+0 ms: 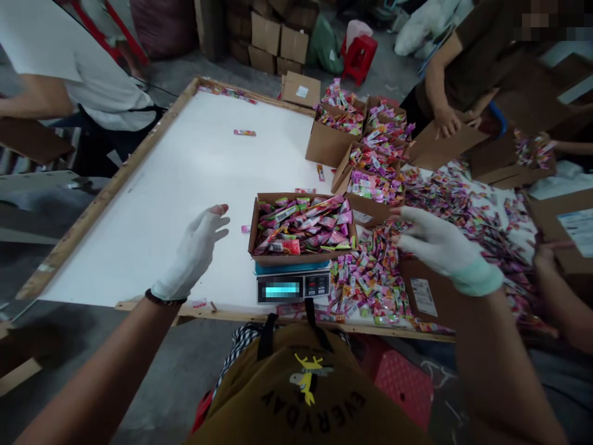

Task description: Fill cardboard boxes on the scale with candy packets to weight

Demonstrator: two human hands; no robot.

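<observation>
A cardboard box [254, 238] full of small pink and purple packets [306, 222] sits on a digital scale [293, 286] with a lit display. To the left of the box, my left hand [197, 247], in a white glove with fingertips bare, is raised over the white table with fingers apart and holds nothing. On the right, my gloved right hand [433, 241] hovers above the loose packets [370, 266], fingers spread and nothing held. Neither hand touches the box.
Several filled boxes [331, 139] stand behind and right of the scale. A big packet pile [454, 198] covers the table's right side. People work at the right and far left. A wooden rim [111, 185] edges the white table [185, 173].
</observation>
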